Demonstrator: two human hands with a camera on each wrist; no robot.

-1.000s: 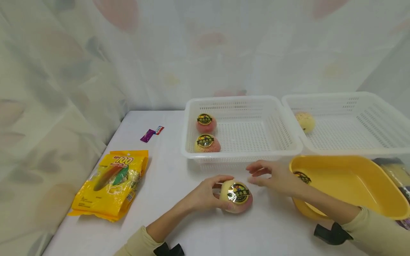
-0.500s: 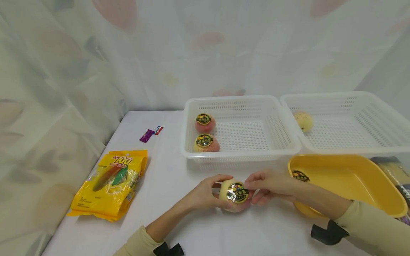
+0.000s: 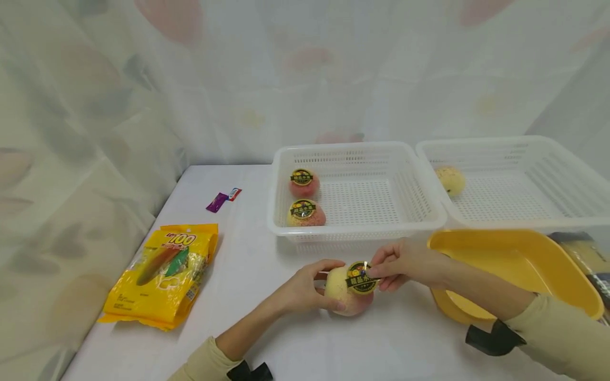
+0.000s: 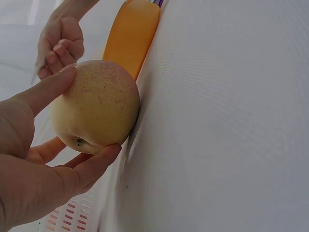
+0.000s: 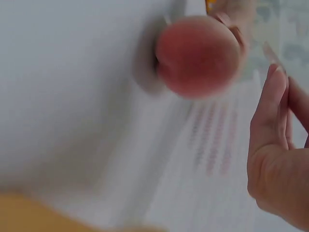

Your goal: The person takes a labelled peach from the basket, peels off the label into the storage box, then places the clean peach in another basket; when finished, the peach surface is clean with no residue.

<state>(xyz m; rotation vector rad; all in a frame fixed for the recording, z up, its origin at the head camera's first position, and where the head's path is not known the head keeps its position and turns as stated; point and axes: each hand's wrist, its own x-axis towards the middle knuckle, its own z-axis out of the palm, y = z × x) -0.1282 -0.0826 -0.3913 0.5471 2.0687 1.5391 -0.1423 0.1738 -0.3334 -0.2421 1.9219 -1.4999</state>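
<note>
pink peach (image 3: 344,294) (sticker (image 3: 361,277) pinched)

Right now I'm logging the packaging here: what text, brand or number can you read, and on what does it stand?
"100": on the yellow snack bag; its smaller print is unreadable.
Round sticker on the held peach: characters too small to read.
Stickers on the basket peaches: unreadable.
Purple wrapper: unreadable.

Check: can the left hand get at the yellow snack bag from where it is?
Probably yes. The left hand grips the peach, so it must let go first; bare table lies between it and the yellow snack bag.
</note>
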